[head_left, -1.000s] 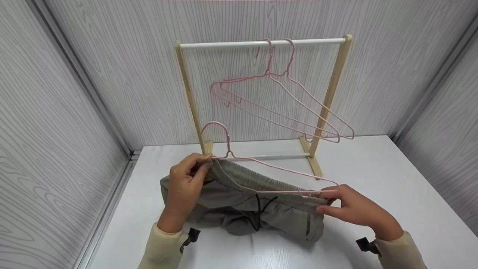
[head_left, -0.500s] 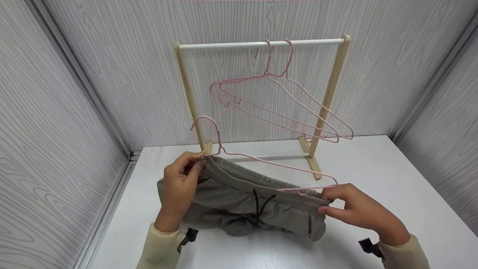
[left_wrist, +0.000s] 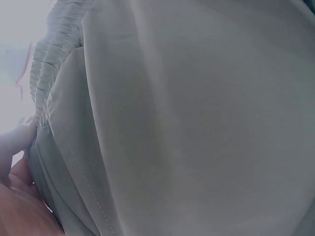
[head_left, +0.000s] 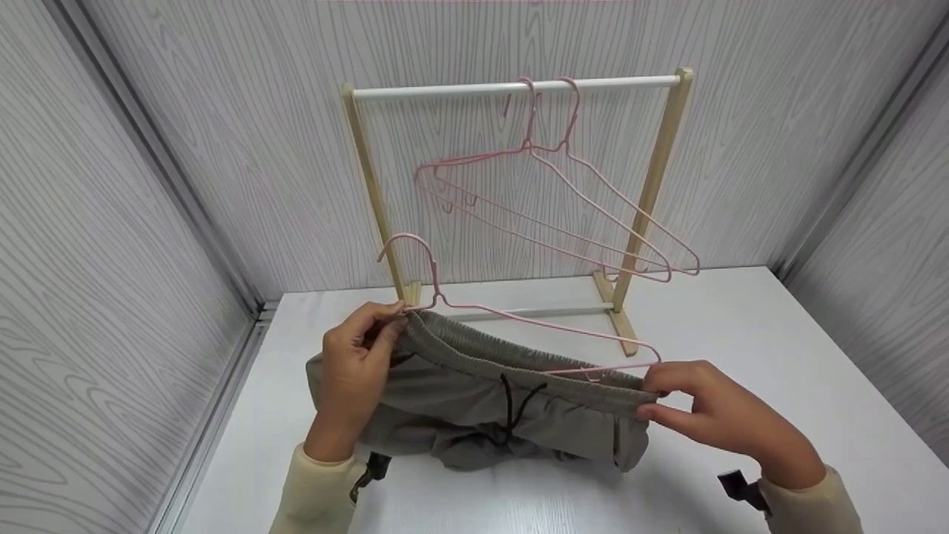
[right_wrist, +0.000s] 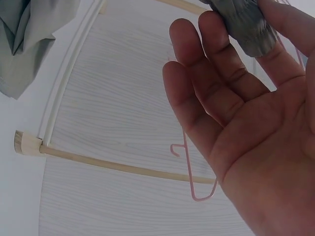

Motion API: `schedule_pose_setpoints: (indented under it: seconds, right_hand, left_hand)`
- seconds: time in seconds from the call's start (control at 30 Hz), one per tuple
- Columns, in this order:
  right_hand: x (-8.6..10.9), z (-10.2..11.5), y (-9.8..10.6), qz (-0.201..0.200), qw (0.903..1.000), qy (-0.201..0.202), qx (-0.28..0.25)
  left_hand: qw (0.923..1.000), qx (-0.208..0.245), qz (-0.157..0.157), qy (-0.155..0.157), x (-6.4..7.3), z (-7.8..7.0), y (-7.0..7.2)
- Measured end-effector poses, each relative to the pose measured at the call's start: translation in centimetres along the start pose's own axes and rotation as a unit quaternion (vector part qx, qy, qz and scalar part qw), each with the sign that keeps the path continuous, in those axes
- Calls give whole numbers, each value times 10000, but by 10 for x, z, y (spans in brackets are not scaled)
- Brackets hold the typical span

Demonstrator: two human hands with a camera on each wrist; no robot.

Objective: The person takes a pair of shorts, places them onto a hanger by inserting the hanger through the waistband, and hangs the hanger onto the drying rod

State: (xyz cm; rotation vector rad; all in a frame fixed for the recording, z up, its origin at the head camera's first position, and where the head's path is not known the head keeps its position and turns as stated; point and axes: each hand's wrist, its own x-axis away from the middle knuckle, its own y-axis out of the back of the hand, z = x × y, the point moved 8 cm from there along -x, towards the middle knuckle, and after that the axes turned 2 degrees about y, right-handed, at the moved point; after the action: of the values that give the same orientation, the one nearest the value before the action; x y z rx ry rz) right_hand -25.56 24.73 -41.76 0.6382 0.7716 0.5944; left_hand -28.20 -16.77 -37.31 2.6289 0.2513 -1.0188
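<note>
A pair of grey pants (head_left: 445,404) with a gathered elastic waistband and dark drawstring lies bunched over the table, waistband raised. My left hand (head_left: 356,367) pinches the waistband's left end, at the left shoulder of a pink wire hanger (head_left: 545,324). At the waistband's right end, my right hand (head_left: 715,408) pinches the fabric between thumb and index finger. The hanger's right corner pokes up above the opening beside that hand, and its lower bar runs down inside the waistband. Grey fabric fills the left wrist view. In the right wrist view, the bunched waistband (right_wrist: 251,29) sits between thumb and fingers.
Behind stands a rack with wooden posts (head_left: 656,178) and a white rail (head_left: 445,90). Pink hangers (head_left: 593,196) hang from the rail. Wood-grain panels (head_left: 222,111) enclose the white table (head_left: 741,326) at the back and sides.
The hanger and both hands' left side have shifted slightly left. The hanger's right corner has moved left and now sits at the opening, with the waistband stretched wider towards the right hand.
</note>
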Motion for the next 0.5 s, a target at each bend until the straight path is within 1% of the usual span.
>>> schedule_pose_setpoints:
  seconds: [0.1,0.2,0.33,0.5]
  right_hand:
    - [0,4,6,-301,9994,147,123]
    - [0,6,11,-618,9973,116,378]
    - [0,9,18,-1030,9920,102,724]
    - [1,13,28,-1559,9834,141,914]
  left_hand:
    - [10000,-84,-14,-24,0,1,0]
    - [9999,-155,-10,-76,0,1,-1]
    - [9998,-165,8,-90,0,2,-1]
    - [9998,-90,24,-148,0,0,-3]
